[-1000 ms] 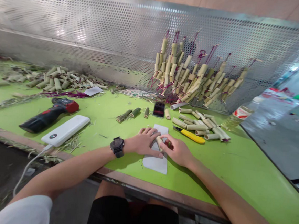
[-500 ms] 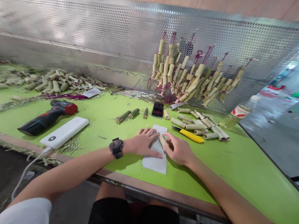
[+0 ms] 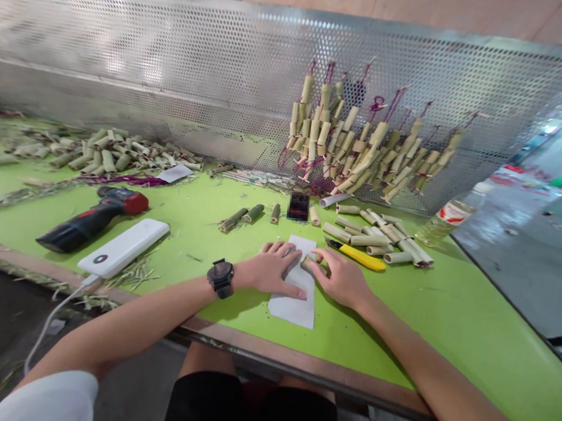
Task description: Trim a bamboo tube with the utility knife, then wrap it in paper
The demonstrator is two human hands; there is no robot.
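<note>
A pale sheet of sandpaper or paper (image 3: 297, 312) lies on the green tabletop in front of me. My left hand (image 3: 274, 268) rests flat on its left side, fingers spread, pressing it down. In my right hand (image 3: 337, 276) a short bamboo tube (image 3: 307, 262) is pinched between thumb and fingers, against the sheet's right side; the fingers partly cover it. Just beyond the right hand lies a yellow utility knife (image 3: 362, 257). Past the sheet are a loose bamboo piece (image 3: 314, 216) and a small dark square (image 3: 298, 207), blurred out.
Cut bamboo pieces (image 3: 376, 234) lie to the right near an oil bottle (image 3: 448, 220). Strung bamboo bundles (image 3: 355, 138) hang on the perforated metal panel (image 3: 176, 53). Leftward are a cordless drill (image 3: 96, 215), a white power bank (image 3: 125, 247) with cable, and a bamboo heap (image 3: 110, 152).
My right hand has turned the bamboo tube and shifted it slightly up the sheet, so less of its length shows. The left hand stays on the sheet.
</note>
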